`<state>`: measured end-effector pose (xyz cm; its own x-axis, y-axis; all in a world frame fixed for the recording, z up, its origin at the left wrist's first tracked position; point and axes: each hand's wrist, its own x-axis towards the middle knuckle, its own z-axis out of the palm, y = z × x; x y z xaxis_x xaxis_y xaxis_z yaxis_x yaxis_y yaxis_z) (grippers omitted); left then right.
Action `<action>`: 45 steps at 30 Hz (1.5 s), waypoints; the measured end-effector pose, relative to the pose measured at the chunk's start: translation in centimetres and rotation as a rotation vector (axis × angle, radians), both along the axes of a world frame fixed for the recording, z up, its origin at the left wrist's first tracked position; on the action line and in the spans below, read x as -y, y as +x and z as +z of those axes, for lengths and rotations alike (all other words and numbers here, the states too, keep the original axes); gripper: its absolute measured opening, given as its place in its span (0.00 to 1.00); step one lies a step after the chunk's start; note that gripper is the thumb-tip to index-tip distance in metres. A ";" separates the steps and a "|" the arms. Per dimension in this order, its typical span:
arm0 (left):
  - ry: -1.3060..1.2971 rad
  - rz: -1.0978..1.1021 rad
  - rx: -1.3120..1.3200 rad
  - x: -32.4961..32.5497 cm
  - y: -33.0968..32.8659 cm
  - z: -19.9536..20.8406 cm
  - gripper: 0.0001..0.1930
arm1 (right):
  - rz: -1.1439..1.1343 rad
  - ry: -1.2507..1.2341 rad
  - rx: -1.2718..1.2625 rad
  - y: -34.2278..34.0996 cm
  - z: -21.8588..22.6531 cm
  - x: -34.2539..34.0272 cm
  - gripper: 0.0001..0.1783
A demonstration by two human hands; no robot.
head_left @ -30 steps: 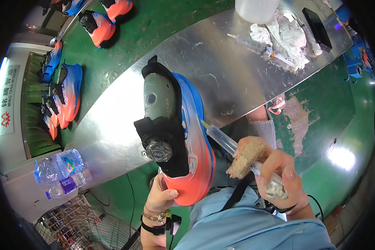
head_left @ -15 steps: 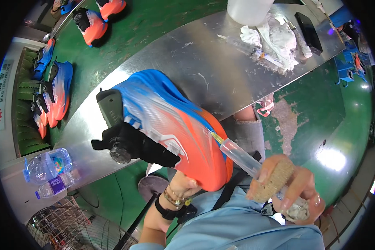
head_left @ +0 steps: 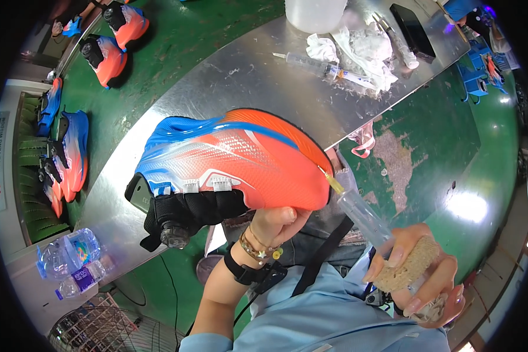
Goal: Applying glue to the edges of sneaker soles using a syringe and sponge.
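Note:
My left hand (head_left: 278, 226) is closed round the toe end of a blue and coral sports shoe (head_left: 234, 161) from below. Its black tongue and lacing dial face me, and the orange sole edge faces away. In my right hand (head_left: 431, 276) is a clear syringe (head_left: 364, 217) with a yellow needle hub. The needle tip meets the shoe's toe, near the seam between upper and sole. A tan porous block (head_left: 409, 265) and a crumpled whitish wad (head_left: 433, 311) are also held in those fingers; the plunger end is hidden.
A metal table (head_left: 217, 88) carries another syringe (head_left: 311, 63), crumpled white tissue (head_left: 366, 53), a white tub (head_left: 315, 13) and a black box (head_left: 412, 32). Plastic bottles (head_left: 70, 252) stand at left. More shoes (head_left: 73, 155) lie beyond, on a green surface. A wire-caged fan (head_left: 111, 331) is lower left.
My left hand has turned the shoe, so its sole edge now arcs along the top. The needle tip has shifted along the seam toward the toe. My right hand still holds the syringe.

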<state>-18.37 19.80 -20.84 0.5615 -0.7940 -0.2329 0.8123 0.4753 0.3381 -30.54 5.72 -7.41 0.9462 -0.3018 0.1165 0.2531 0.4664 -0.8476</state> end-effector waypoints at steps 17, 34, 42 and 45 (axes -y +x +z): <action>-0.076 0.174 0.103 3.6 2.2 4.0 0.40 | -0.039 -0.269 0.135 0.8 -2.5 -1.0 0.16; -0.070 0.197 -0.247 2.4 3.1 10.6 0.24 | -0.029 -0.470 0.178 1.7 -2.1 -2.2 0.21; 0.273 0.252 -0.138 -1.1 7.5 9.7 0.18 | -0.317 -0.402 0.206 0.8 -2.9 -0.3 0.24; 0.366 0.439 0.049 -9.2 16.1 6.5 0.18 | -0.437 -0.481 0.068 0.3 -3.4 0.6 0.27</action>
